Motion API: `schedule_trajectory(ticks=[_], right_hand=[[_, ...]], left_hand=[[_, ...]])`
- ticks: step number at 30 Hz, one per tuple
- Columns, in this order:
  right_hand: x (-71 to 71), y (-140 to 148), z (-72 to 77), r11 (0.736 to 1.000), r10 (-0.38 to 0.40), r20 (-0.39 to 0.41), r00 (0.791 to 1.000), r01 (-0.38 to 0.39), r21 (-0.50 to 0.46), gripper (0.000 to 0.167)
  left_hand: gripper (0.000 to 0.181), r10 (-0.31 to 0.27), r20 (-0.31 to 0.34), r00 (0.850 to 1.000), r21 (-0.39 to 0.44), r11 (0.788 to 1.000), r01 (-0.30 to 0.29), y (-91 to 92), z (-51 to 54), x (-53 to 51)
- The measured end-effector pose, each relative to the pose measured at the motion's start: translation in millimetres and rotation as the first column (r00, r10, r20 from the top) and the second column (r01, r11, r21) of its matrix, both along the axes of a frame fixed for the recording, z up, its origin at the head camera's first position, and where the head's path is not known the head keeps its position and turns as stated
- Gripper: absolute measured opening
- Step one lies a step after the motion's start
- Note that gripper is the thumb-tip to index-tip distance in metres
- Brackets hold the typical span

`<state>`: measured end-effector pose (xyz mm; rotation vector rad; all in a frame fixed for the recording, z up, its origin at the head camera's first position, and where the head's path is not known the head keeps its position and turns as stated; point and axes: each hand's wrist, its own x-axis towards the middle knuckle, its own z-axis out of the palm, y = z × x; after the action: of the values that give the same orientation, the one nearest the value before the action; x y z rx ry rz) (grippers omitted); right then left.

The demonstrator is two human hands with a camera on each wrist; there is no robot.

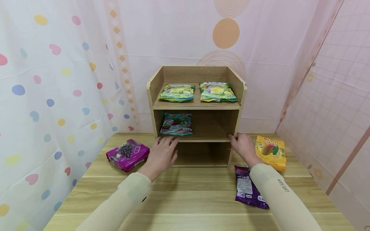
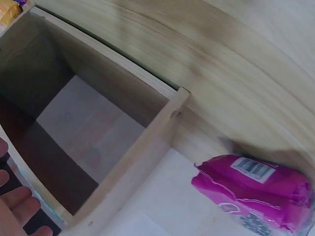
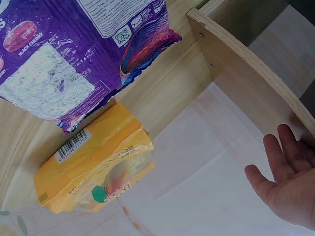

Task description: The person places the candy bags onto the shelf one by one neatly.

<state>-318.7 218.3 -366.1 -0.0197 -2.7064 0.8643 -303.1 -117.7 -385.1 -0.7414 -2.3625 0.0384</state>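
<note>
A small wooden shelf rack (image 1: 198, 105) stands on the table with two tiers above a low compartment. My left hand (image 1: 163, 152) is at its left front edge, fingertips touching the middle board's edge near a teal candy bag (image 1: 177, 124). In the left wrist view, only the fingertips of the left hand (image 2: 19, 209) show, loosely extended. My right hand (image 1: 244, 147) pinches the right side panel, thumb on the inner side; the right wrist view shows the right hand's (image 3: 290, 182) other fingers outside the panel. Two yellow-green candy bags (image 1: 177, 93) lie on the top tier.
Left of the rack lies a magenta grape candy bag (image 1: 128, 155). On the right are a yellow mango candy bag (image 1: 271, 152) and, in front of it, a purple candy bag (image 1: 248, 189) partly under the right forearm. Patterned curtains (image 1: 179, 35) enclose the table (image 1: 185, 199).
</note>
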Motion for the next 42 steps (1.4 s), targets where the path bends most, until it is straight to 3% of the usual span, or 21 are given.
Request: schedule_trajectory(ticks=[6,16,23,35,42], right_hand=[[0.0,1,-0.6,1.000,-0.006,0.004,1.000,0.006,0.002,0.042],[1.8,3,-0.4,1.000,0.000,0.009,1.000,-0.001,0.011,0.042],[0.8,3,-1.3,1.000,0.004,-0.001,1.000,-0.004,0.021,0.043],[-0.2,1,-2.6,0.999,0.022,-0.018,1.000,-0.021,0.041,0.043],[-0.8,2,-0.2,0.999,0.022,0.003,1.000,-0.022,0.038,0.043]], left_hand=[[0.041,-0.003,-0.016,1.000,0.046,0.999,0.003,-9.4,-0.6,1.2],[0.039,0.011,0.031,0.999,0.094,0.995,-0.014,-23.0,-7.5,1.9],[0.032,0.037,0.057,0.998,0.083,0.996,-0.041,-33.8,-9.8,1.6],[0.040,0.157,0.103,0.982,0.072,0.984,-0.165,-53.8,-6.0,-3.0],[0.051,0.212,0.087,0.973,0.118,0.968,-0.221,-59.4,-3.2,-13.2]])
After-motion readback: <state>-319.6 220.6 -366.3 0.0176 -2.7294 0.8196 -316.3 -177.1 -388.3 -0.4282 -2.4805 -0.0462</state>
